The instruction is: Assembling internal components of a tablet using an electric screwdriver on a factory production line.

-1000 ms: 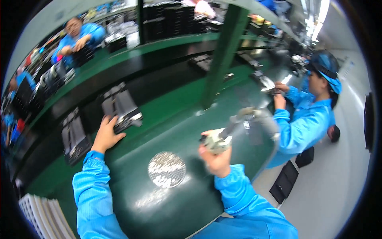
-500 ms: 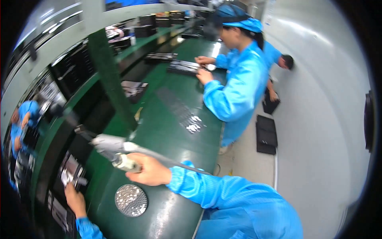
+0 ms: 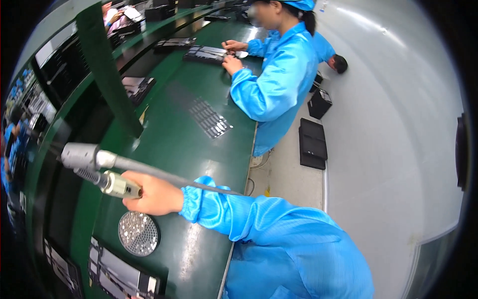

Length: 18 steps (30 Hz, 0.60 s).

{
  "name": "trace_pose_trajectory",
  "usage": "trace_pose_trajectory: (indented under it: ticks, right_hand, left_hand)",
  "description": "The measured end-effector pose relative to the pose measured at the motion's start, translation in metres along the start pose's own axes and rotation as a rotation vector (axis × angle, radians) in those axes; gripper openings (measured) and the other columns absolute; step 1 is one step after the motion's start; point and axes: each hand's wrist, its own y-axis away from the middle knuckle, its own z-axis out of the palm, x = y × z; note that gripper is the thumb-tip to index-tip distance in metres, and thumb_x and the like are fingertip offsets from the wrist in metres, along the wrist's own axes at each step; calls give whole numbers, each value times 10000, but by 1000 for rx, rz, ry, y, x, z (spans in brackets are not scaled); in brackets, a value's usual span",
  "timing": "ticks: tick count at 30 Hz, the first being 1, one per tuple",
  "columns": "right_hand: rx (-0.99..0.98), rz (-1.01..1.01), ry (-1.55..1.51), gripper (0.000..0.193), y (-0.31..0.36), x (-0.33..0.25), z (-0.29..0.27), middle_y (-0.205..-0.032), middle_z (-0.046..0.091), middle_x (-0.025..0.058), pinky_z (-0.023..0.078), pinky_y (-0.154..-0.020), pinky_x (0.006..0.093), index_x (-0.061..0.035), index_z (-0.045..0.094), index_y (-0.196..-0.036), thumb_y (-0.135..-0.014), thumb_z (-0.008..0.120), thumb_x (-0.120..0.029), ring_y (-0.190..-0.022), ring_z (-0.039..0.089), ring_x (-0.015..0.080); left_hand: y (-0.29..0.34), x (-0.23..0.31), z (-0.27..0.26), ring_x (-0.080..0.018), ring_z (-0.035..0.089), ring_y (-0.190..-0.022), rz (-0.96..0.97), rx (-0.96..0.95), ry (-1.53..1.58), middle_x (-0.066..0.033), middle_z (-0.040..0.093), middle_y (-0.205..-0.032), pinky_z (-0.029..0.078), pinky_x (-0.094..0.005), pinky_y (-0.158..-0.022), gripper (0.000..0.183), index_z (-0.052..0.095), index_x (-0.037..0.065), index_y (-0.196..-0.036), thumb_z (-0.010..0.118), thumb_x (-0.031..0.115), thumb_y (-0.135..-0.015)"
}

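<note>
Here's the right hand left of centre, blue sleeve stretched in from lower right, fingers wrapped round the pale tool; of the left hand there's only a sliver beside the case at lower left, so I can't tell its grip. Looks like a positioning step, tool at the ready, dish of silver bits just above the case, and I'd say the next move calls for a squared-up case and careful aim.
</note>
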Motion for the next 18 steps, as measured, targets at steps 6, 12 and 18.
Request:
trace_pose_trajectory:
  ticks: [6, 12, 18]
  right_hand:
    - [96, -14, 155, 332, 6, -8, -19, -890, 682, 57, 509, -694, 269, -8, 634, -1062, -780, 722, -159, -791, 614, 99]
    - [30, -20, -184, 331, 1, -4, 3, -932, 658, 124, 507, -781, 317, 56, 546, -1158, -856, 627, -54, -857, 636, 197]
    - [16, -58, -298, 398, 8, -3, -1, -757, 595, 106, 482, -691, 367, 64, 478, -1212, -869, 596, -98, -661, 572, 203]
  left_hand:
    - [-16, 12, 0, -487, 364, -1293, 39, -211, 297, -271, 391, -1405, 312, -494, -1083, 668, 475, -54, -1273, 735, 98, -677]
    - [-26, 0, -13, -384, 548, -1096, 173, -10, 487, -211, 549, -1193, 439, -486, -957, 440, 607, -37, -1055, 748, 118, -669]
    - [-39, -2, 5, -279, 573, -950, 527, 20, 658, -154, 597, -1028, 471, -396, -863, 287, 636, -48, -935, 667, 85, -683]
